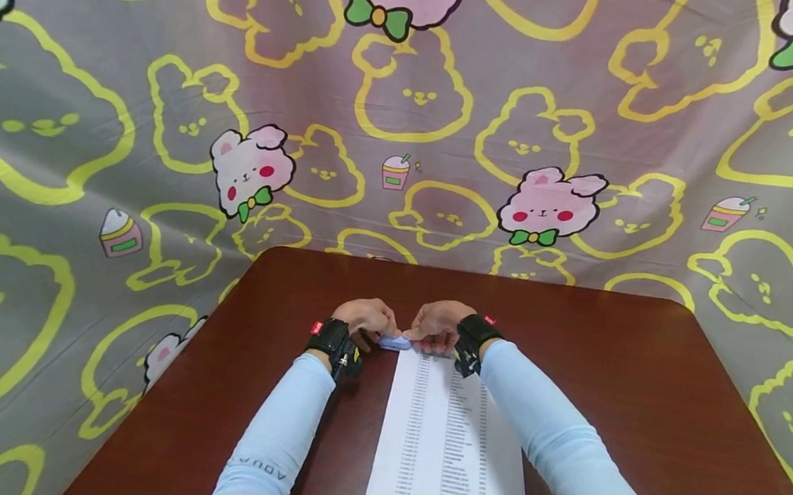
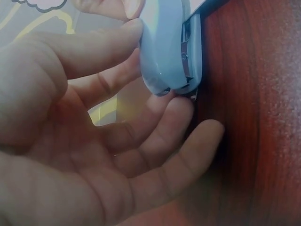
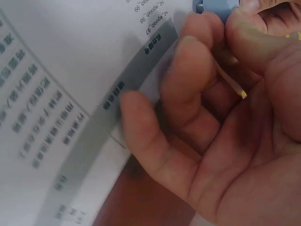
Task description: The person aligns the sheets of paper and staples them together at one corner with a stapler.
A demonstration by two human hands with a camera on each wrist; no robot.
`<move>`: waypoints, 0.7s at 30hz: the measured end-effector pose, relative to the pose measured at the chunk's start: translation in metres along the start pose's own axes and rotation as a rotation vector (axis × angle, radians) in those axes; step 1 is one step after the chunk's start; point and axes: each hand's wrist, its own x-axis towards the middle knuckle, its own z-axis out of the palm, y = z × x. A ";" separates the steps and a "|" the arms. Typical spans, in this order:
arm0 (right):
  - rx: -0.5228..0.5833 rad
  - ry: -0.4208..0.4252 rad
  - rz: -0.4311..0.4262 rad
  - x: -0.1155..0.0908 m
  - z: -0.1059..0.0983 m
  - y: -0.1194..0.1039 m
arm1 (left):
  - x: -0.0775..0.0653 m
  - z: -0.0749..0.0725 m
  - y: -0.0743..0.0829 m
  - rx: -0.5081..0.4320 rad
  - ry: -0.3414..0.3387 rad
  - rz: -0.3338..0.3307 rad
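Note:
A small light-blue stapler (image 1: 395, 342) lies across the far left corner of a printed sheet of paper (image 1: 450, 441). My left hand (image 1: 367, 317) pinches the stapler (image 2: 164, 47) from the left; in the left wrist view its thumb lies on the top and the other fingers curl below. My right hand (image 1: 437, 326) grips the stapler's other end, thumb against the blue body (image 3: 218, 8) in the right wrist view. The right hand's lower fingers (image 3: 141, 113) lie along the sheet's grey header edge. In the left wrist view, the paper's corner sits between the stapler's jaws.
The dark reddish-brown tabletop (image 1: 612, 376) extends around the sheet on both sides. Behind it hangs a grey curtain (image 1: 447, 157) with cartoon animals. Both wrists wear black camera straps, and light-blue sleeves (image 1: 551, 426) cover the forearms.

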 end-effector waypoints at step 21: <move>-0.002 0.010 -0.019 0.001 0.003 0.006 | 0.000 0.007 -0.005 -0.023 0.045 0.006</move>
